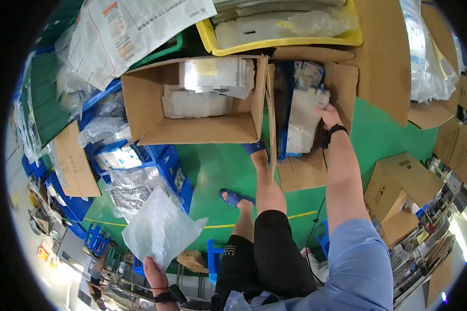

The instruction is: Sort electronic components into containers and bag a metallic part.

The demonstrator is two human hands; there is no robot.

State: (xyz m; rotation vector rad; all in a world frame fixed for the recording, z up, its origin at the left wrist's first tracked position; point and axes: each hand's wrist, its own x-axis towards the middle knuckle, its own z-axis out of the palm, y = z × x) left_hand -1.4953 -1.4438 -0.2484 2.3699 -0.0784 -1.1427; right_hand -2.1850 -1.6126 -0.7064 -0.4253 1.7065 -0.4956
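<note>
Holding translucent bag (161,228), printed newspaper (132,36) beyond.

Looks steeply down from the head, through the left of two side-by-side fisheye lenses, upright and unmirrored. Faces the green floor (213,166) between the bare left hand (154,274) and the bare right hand (329,115). Sits close above the pale-blue fabric short sleeve (359,254), set back behind the right hand. Reaches past the right hand to the yellow rectangular plastic bin (296,45). Bends straight edges far out from both hands, toward the rim of the view.
</note>
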